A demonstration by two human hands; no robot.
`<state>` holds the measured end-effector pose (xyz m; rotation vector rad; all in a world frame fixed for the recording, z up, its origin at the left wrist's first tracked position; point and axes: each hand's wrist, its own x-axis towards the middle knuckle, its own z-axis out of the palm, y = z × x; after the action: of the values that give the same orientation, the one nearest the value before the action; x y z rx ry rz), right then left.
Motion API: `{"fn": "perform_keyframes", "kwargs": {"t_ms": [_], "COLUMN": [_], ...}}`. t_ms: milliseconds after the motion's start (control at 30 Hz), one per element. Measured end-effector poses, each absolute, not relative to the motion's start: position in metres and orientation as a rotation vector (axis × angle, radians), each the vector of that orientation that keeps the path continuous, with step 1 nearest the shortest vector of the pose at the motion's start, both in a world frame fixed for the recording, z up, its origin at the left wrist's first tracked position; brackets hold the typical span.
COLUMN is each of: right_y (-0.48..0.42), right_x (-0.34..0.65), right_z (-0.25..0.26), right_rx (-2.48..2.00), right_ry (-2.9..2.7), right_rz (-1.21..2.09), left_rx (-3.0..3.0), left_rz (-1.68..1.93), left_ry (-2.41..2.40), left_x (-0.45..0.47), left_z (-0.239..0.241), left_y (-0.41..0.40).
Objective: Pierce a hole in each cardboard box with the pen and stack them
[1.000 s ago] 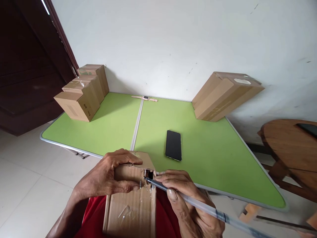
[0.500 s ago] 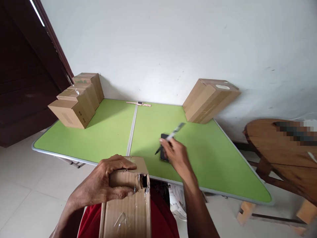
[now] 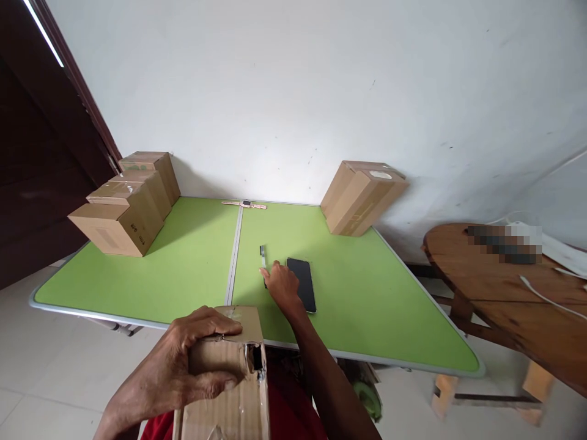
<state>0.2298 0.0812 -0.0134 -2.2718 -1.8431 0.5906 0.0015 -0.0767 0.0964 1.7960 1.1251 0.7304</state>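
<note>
Green table [image 3: 183, 269] bears 3 cartons [image 3: 123, 208] at its left, while nearer the left hand [image 3: 183, 366] clamps the torn-cornered cardboard box [image 3: 229, 403] over the lap, and the right hand [image 3: 284, 287] lies on the pen [image 3: 263, 256] beside the phone [image 3: 302, 284], grip unclear, seemingly a setting-down step that calls for freeing those fingers.

Three cardboard boxes [image 3: 121, 208] sit at the green table's [image 3: 192, 263] far left; a tilted box [image 3: 362, 197] leans on the wall. A watch [image 3: 244, 204] lies at the far edge, a phone [image 3: 303, 287] midway.
</note>
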Motion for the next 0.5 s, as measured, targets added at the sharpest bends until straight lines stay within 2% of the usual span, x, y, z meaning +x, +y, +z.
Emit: {"fn": "perform_keyframes", "kwargs": {"t_ms": [200,500], "right_y": [0.029,0.040], "right_x": [0.263,0.288], "right_z": [-0.020,-0.038], "right_rx": [-2.455,-2.279], "right_ry": [-1.544,-1.274], "right_rz": [0.381,0.709], "left_rx": [1.824,1.779], "left_rz": [0.738,0.741], "left_ry": [1.106,1.056], "left_x": [0.000,-0.007], "left_z": [0.097,0.090], "left_y": [-0.077,-0.075]}}
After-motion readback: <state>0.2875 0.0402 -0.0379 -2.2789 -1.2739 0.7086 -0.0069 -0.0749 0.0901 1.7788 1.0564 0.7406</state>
